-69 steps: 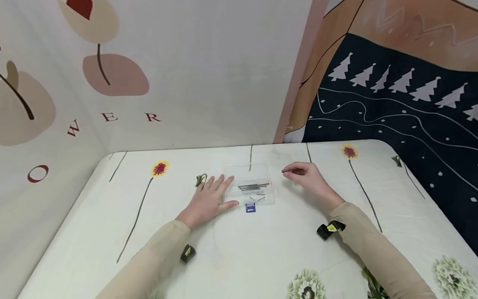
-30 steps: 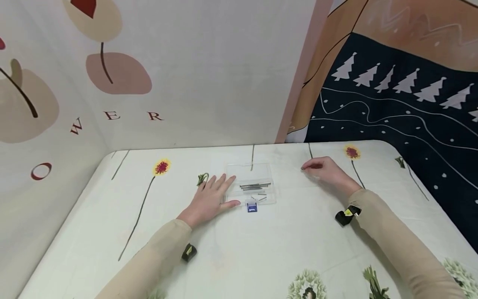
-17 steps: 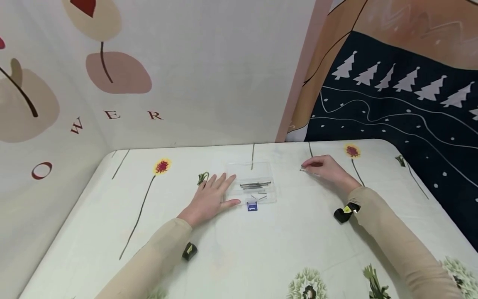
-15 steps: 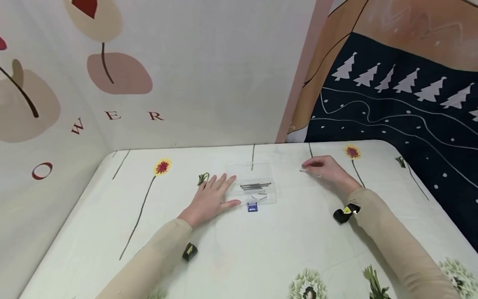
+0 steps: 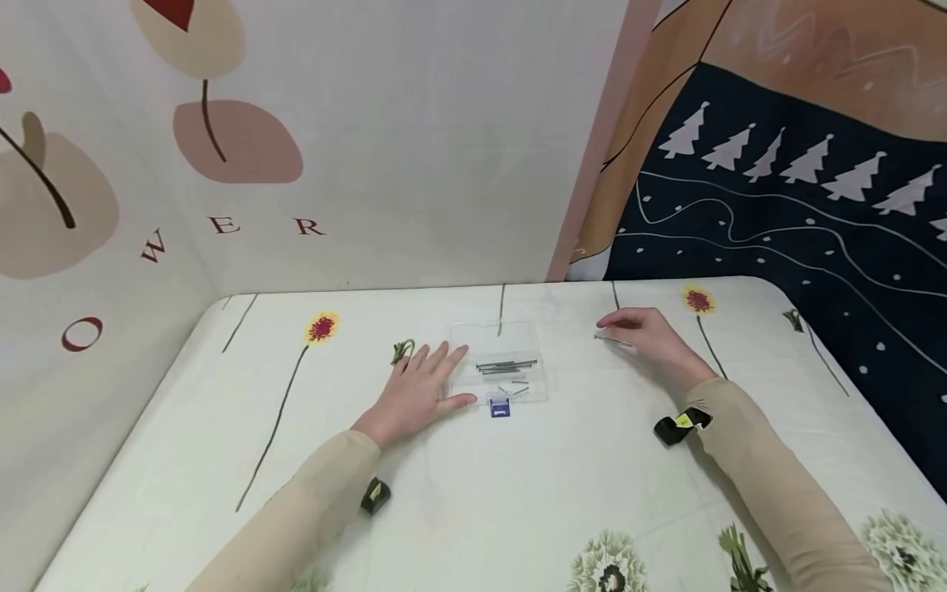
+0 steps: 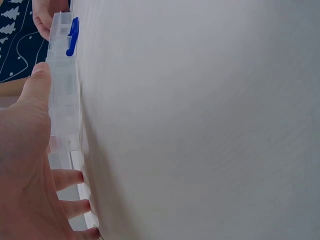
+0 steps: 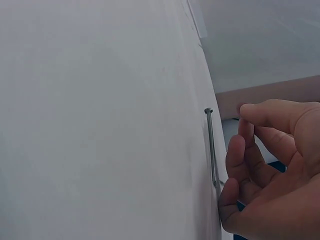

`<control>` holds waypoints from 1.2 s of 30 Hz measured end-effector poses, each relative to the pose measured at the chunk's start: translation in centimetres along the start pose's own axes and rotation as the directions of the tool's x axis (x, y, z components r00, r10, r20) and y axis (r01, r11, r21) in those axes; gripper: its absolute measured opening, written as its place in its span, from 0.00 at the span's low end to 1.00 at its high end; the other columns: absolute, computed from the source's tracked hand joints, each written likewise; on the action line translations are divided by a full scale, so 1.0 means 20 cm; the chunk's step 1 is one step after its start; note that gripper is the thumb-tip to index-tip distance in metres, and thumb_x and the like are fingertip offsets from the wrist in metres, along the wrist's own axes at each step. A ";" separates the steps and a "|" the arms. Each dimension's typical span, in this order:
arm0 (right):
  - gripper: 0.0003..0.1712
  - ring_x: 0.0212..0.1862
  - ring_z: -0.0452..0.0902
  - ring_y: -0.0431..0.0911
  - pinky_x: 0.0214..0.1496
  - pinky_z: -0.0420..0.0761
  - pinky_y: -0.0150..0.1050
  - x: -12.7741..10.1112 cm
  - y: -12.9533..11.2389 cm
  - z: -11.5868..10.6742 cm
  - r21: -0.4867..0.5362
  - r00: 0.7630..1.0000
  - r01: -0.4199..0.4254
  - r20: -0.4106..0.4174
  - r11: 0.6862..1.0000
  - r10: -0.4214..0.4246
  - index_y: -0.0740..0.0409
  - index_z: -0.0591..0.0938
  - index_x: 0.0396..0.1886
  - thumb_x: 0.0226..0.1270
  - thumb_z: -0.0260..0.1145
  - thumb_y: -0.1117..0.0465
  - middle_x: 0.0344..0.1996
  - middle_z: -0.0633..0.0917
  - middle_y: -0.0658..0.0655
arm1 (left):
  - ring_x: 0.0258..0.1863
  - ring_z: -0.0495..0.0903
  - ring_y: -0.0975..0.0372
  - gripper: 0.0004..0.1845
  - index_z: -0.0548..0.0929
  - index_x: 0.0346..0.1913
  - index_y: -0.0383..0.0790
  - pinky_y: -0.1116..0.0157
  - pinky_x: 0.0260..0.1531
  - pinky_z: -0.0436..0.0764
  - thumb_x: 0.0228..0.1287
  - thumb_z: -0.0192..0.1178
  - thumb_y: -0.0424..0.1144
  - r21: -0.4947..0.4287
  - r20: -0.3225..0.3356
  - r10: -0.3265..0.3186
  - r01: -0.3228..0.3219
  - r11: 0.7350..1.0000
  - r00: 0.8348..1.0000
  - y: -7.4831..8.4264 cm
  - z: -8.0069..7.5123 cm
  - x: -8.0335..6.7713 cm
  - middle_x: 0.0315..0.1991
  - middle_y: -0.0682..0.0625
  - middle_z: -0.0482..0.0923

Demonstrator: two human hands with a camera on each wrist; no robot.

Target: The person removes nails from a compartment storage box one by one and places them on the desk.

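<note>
Floral cloth covers the table, printed panels stand behind it: pale leaf pattern with letters at left, dark tree pattern at right. Nearest, both beige sleeves come in from the bottom edge, a small black camera strapped at each wrist. Left hand lies flat on the cloth, fingers spread and straight, thumb against the left wall of the clear plastic box; it braces the box, no grip. Box sits mid-table, lid open toward the back, several long dark nails lying side by side inside, a few short ones nearer the front edge, blue latch at the near side. Further right and slightly farther back, right hand rests on the table well apart from the box, fingers curled loosely inward. One nail lies on the cloth right at its fingertips; lowest fingertip looks to touch the nail's end, no pinch on it visible in the wrist view.
</note>
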State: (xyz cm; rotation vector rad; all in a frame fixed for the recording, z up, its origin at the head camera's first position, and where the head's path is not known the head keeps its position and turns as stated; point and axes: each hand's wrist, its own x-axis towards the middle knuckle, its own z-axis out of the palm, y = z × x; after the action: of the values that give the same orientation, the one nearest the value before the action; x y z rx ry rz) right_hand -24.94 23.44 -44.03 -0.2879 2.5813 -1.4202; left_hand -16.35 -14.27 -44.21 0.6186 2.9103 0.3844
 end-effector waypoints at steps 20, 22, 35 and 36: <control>0.13 0.49 0.76 0.51 0.50 0.72 0.31 -0.02 -0.12 0.14 0.001 0.990 0.118 0.072 0.993 -0.118 0.69 0.83 0.49 0.69 0.61 0.67 0.48 0.83 0.64 | 0.71 0.48 0.38 0.45 0.50 0.77 0.51 0.39 0.66 0.48 0.65 0.46 0.70 0.003 0.008 -0.005 0.005 1.000 1.000 -0.01 0.01 0.01 0.75 0.39 0.50; 0.12 0.48 0.77 0.50 0.49 0.72 0.31 -0.02 -0.13 0.15 0.007 0.989 0.132 0.073 0.991 -0.132 0.68 0.83 0.48 0.68 0.62 0.68 0.48 0.83 0.64 | 0.71 0.48 0.38 0.45 0.51 0.77 0.50 0.39 0.66 0.48 0.65 0.47 0.70 -0.001 0.004 -0.008 0.008 1.000 1.000 -0.01 0.01 0.01 0.75 0.39 0.50; 0.10 0.41 0.77 0.48 0.46 0.75 0.36 -0.02 -0.20 0.25 -0.003 0.969 0.219 0.120 0.976 -0.217 0.68 0.85 0.45 0.66 0.64 0.70 0.41 0.85 0.62 | 0.71 0.49 0.37 0.44 0.52 0.77 0.50 0.39 0.66 0.48 0.65 0.48 0.68 -0.007 0.001 -0.007 0.007 1.000 1.000 -0.01 0.01 0.00 0.74 0.39 0.51; 0.10 0.41 0.76 0.48 0.46 0.75 0.36 -0.02 -0.21 0.26 0.003 0.967 0.224 0.121 0.975 -0.222 0.68 0.85 0.45 0.65 0.64 0.70 0.40 0.85 0.62 | 0.71 0.49 0.37 0.44 0.52 0.77 0.50 0.39 0.66 0.48 0.65 0.48 0.68 -0.006 0.000 -0.007 0.007 1.000 1.000 -0.01 0.01 0.00 0.74 0.39 0.51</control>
State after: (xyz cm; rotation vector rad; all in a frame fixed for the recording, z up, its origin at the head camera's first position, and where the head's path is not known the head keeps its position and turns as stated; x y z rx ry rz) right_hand -22.91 17.17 -43.16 -0.6639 2.5235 -1.4096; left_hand -16.46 -14.34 -44.40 0.6082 2.9093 0.3918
